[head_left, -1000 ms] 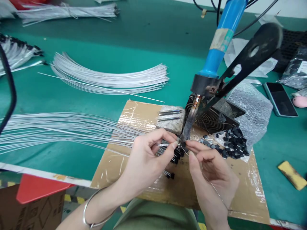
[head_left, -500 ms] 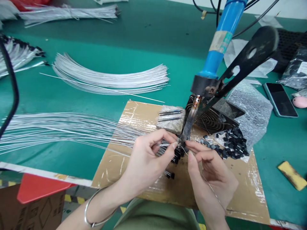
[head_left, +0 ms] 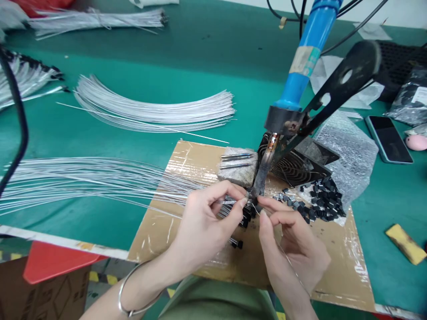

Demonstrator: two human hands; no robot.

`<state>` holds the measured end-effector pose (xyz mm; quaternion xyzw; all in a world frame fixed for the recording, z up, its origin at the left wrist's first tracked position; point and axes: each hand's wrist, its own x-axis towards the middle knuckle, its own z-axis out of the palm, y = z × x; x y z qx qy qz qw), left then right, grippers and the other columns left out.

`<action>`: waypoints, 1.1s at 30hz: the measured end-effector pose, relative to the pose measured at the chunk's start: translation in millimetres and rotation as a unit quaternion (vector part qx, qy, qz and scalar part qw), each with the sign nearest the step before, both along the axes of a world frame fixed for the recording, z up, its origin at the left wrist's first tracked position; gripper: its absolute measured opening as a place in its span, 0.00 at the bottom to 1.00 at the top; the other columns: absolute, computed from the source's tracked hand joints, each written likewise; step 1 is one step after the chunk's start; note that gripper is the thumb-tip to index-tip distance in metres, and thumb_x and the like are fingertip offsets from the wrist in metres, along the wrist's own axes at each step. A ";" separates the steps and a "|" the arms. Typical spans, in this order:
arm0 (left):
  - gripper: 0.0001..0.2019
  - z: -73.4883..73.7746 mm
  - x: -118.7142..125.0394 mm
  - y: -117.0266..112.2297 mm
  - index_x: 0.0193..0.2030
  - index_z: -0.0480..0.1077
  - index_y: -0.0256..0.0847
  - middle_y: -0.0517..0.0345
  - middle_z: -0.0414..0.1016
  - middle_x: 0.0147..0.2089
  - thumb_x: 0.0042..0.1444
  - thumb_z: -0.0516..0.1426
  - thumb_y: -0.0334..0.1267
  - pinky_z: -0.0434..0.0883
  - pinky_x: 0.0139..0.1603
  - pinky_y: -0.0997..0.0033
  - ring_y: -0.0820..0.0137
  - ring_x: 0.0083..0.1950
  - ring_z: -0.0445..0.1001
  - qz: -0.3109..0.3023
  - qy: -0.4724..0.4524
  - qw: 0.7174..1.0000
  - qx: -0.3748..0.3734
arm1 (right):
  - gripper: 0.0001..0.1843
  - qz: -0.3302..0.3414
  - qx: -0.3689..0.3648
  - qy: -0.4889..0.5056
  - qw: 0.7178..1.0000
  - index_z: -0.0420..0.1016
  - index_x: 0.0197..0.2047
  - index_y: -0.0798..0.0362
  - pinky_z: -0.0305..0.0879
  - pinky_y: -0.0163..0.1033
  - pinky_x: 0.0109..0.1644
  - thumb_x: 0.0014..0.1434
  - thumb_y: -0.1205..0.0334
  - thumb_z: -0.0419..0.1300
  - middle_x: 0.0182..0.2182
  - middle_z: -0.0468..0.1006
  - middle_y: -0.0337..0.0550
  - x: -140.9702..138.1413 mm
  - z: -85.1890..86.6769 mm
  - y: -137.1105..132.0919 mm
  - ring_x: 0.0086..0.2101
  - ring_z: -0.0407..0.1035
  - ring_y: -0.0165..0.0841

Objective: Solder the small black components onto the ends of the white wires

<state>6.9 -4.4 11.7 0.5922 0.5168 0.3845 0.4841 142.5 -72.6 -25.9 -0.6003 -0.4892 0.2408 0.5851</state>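
Observation:
My left hand [head_left: 203,222] pinches the end of a thin white wire [head_left: 230,202] between thumb and forefinger. Its tip is held up against the tip of the soldering iron [head_left: 263,171], which has a blue handle and hangs in a black stand. My right hand [head_left: 290,242] is closed in a pinch on a fine strand of solder wire [head_left: 287,260], its end at the same iron tip. Both hands work over a taped cardboard sheet [head_left: 333,262] on the green table [head_left: 207,58].
A pile of small black components [head_left: 320,200] lies right of the iron, beside a black fan [head_left: 293,166] and bubble wrap [head_left: 350,151]. Bundles of white wires [head_left: 150,111] spread across the left. A phone [head_left: 388,140] and a yellow sponge [head_left: 405,242] lie at right.
Hardly anything has moved: both hands hold their pinches at the iron tip, and the view has shifted very slightly.

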 end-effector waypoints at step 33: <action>0.07 -1.9 0.3 -1.9 0.29 0.77 0.40 0.57 0.86 0.33 0.58 0.61 0.31 0.71 0.30 0.76 0.70 0.32 0.79 0.004 0.011 1.000 0.013 | 0.09 -0.011 0.030 -0.033 0.999 0.79 0.39 0.48 0.81 0.41 0.54 0.66 0.73 0.68 0.47 0.90 0.46 -2.7 -8.3 -2.6 0.47 0.86 0.37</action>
